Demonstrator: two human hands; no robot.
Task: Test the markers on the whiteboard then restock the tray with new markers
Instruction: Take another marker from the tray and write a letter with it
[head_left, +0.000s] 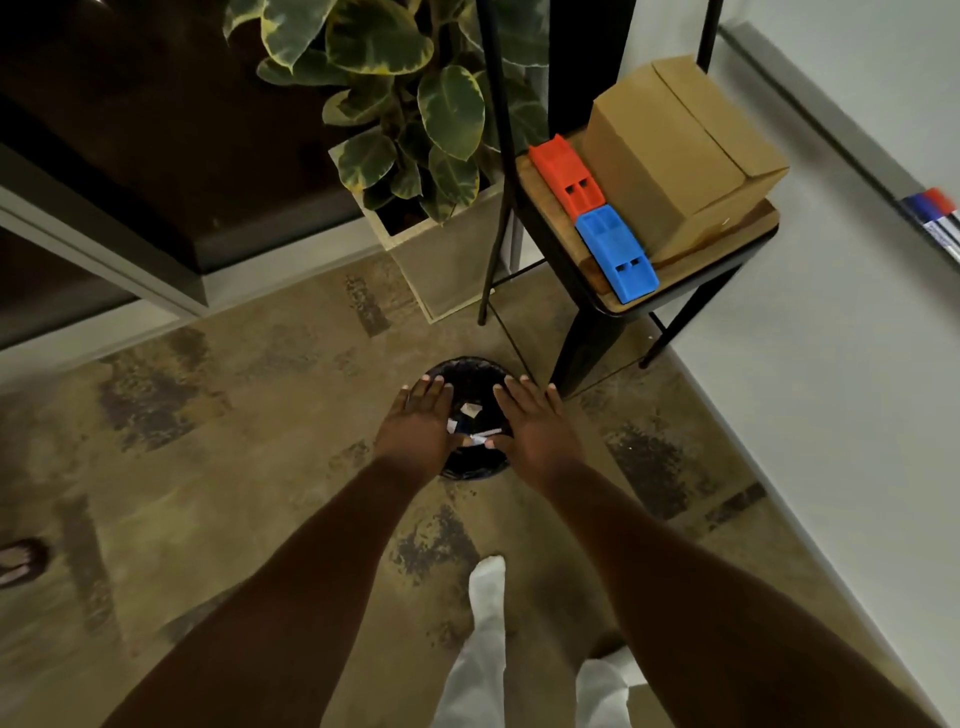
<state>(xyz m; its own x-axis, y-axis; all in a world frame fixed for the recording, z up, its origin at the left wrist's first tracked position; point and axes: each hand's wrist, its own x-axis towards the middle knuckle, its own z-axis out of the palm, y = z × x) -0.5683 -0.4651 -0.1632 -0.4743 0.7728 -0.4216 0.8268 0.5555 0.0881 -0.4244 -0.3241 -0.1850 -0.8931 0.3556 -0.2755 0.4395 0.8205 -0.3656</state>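
Observation:
Both my hands hover over a round black waste bin (470, 374) on the floor. My left hand (418, 423) is spread flat, palm down, over the bin's left side. My right hand (537, 423) is spread the same way over its right side. Neither hand holds anything. Between them, inside the bin, lie a white marker (483, 435) and scraps of paper. At the far right edge, several markers (935, 218) with blue and red caps lie in the whiteboard tray (841, 135).
A black-framed side table (691, 270) holds a cardboard box (680, 156), a red plastic piece (563, 174) and a blue one (615, 254). A potted plant (415, 130) stands behind the bin. My white-trousered legs (488, 649) are below; another person's foot (21, 561) shows at left.

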